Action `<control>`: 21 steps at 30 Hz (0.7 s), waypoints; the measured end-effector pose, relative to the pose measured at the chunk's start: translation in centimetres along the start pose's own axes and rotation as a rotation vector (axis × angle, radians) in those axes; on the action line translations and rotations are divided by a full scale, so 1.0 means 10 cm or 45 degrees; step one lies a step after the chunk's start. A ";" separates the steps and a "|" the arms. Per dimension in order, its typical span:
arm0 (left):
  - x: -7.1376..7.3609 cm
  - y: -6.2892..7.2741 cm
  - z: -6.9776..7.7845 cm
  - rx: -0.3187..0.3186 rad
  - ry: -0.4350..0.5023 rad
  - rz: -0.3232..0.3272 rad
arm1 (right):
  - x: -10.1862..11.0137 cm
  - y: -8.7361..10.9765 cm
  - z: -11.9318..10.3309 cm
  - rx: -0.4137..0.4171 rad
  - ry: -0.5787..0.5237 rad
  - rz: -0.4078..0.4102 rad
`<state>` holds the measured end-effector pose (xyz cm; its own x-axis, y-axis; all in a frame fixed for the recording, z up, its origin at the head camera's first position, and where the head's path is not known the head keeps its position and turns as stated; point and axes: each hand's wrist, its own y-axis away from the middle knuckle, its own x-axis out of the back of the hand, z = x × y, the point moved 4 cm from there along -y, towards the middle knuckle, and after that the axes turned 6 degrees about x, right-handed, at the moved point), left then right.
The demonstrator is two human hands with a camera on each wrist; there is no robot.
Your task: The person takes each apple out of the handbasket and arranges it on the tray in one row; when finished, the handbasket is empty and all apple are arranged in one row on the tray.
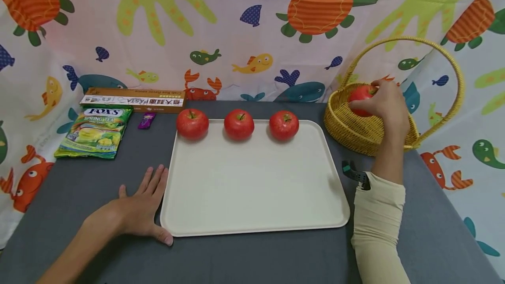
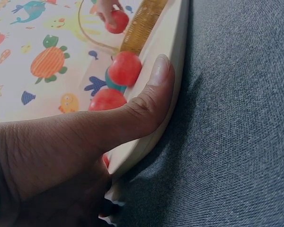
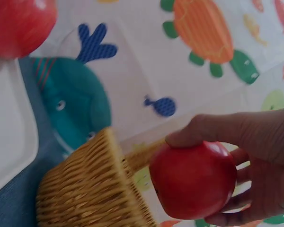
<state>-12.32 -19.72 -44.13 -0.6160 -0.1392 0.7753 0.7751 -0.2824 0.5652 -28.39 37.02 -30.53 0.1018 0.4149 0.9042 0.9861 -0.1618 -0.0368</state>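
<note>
My right hand (image 1: pixel 388 102) grips a red apple (image 3: pixel 194 179), thumb on one side and fingers curled round the other, at the mouth of a yellow wicker basket (image 1: pixel 351 137). In the right wrist view the apple is beside the basket's woven rim. Three more apples stand in a row along the far edge of a white tray (image 1: pixel 252 183): a left one (image 1: pixel 192 124), a middle one (image 1: pixel 239 124) and a right one (image 1: pixel 283 125). My left hand (image 1: pixel 142 207) rests at the tray's left edge with fingers spread, its thumb by the near left corner.
Behind the tray's left side lie a pasta box (image 1: pixel 134 100), a green candy bag (image 1: pixel 96 133) and a small purple wrapped sweet (image 1: pixel 147 120). The basket's tall handle (image 1: pixel 457 86) arches up at the right. A printed cloth (image 1: pixel 221 3) hangs behind the grey table (image 1: pixel 252 262).
</note>
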 end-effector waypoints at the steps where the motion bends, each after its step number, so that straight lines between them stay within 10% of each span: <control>1: -0.01 -0.02 -0.01 0.004 -0.002 0.001 | 0.02 0.02 -0.04 0.024 -0.003 -0.004; 21: -0.03 0.00 -0.02 -0.008 -0.005 0.015 | -0.07 0.25 -0.70 0.413 -0.046 -0.214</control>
<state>-12.20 -19.86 -44.40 -0.6062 -0.1392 0.7831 0.7816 -0.2864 0.5541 -26.91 30.06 -28.26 -0.0667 0.4439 0.8936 0.9791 0.2017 -0.0271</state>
